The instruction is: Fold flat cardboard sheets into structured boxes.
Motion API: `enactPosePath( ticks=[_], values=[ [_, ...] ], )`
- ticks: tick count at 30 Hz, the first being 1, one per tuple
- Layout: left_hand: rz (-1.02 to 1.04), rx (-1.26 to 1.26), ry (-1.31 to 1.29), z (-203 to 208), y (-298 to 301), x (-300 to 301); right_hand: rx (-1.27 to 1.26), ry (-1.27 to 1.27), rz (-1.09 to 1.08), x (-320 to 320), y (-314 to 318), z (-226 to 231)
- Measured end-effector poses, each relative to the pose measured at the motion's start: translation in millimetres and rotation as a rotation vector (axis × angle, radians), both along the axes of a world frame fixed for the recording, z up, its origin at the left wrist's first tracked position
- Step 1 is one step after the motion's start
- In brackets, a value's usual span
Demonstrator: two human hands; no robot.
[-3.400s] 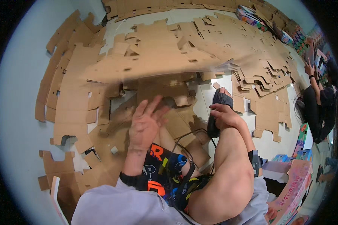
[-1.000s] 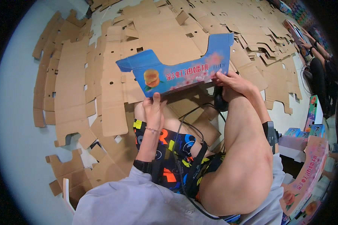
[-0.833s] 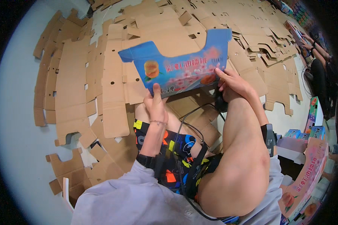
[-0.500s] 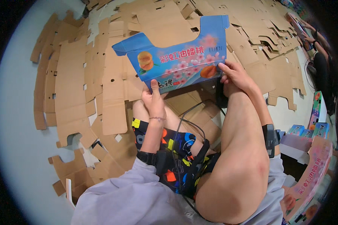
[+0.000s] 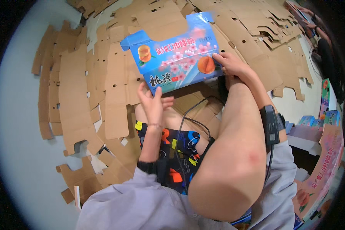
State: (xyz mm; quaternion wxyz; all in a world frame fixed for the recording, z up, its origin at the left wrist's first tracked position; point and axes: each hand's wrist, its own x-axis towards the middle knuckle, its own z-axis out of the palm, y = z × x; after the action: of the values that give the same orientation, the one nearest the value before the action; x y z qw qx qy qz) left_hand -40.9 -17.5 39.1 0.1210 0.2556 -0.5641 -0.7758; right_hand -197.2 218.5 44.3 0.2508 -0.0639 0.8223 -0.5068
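Note:
A blue printed cardboard carton (image 5: 180, 67) with peaches and pink blossoms on it is tilted up in front of my knees. Two flaps rise at its upper corners, with a wide cut-out between them. My right hand (image 5: 234, 66) grips its right edge, thumb on the printed face and the other fingers partly hidden behind. At the lower left corner is my left hand (image 5: 152, 104), its fingers spread apart; the thumb tip is close to the carton's edge, and I cannot tell whether it touches.
Flat brown cardboard blanks (image 5: 74, 96) cover much of the floor. A pink printed carton (image 5: 321, 168) stands at the right, beside small blue boxes (image 5: 317, 122). A black cable (image 5: 184, 126) runs over my lap. Another person's hands (image 5: 308, 23) show at the far right.
My left hand has loosened from the carton's lower left corner and its fingers have spread. The carton and my right hand have shifted slightly left.

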Motion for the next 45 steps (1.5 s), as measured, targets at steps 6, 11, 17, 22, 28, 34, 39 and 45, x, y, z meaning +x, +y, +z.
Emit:
enactPosePath(
  ticks=[6,11,17,22,28,34,39,45],
  values=[
    [-0.290,-1.066,0.153,47.6,16.5,-2.0,0.263,-0.048,-0.026,-19.5,-0.5,-5.1],
    [-0.621,-1.794,0.087,10.8,22.4,-61.3,0.243,0.019,-0.073,-20.1,-5.9,-15.0],
    [-0.394,-1.860,0.075,-26.0,34.4,-53.6,-0.003,0.161,-0.091,-8.1,1.9,-24.3],
    [-0.318,-1.797,0.148,-25.2,39.7,-53.8,-0.080,-0.001,-0.068,-0.3,9.8,-3.6],
    [-0.270,-1.829,0.134,-31.3,39.2,-53.0,-0.154,-0.006,-0.029,-1.6,12.4,-10.4],
    [-0.378,-1.847,0.047,-33.0,36.9,-62.2,-0.104,-0.005,-0.001,5.6,11.9,-4.2],
    [-0.534,-1.812,0.017,-21.4,37.5,-71.3,-0.158,-0.031,-0.071,4.5,17.0,-8.1],
    [-0.646,-1.736,-0.014,-16.1,34.5,-79.5,-0.069,0.361,-0.681,24.1,31.6,0.3]
  ],
)
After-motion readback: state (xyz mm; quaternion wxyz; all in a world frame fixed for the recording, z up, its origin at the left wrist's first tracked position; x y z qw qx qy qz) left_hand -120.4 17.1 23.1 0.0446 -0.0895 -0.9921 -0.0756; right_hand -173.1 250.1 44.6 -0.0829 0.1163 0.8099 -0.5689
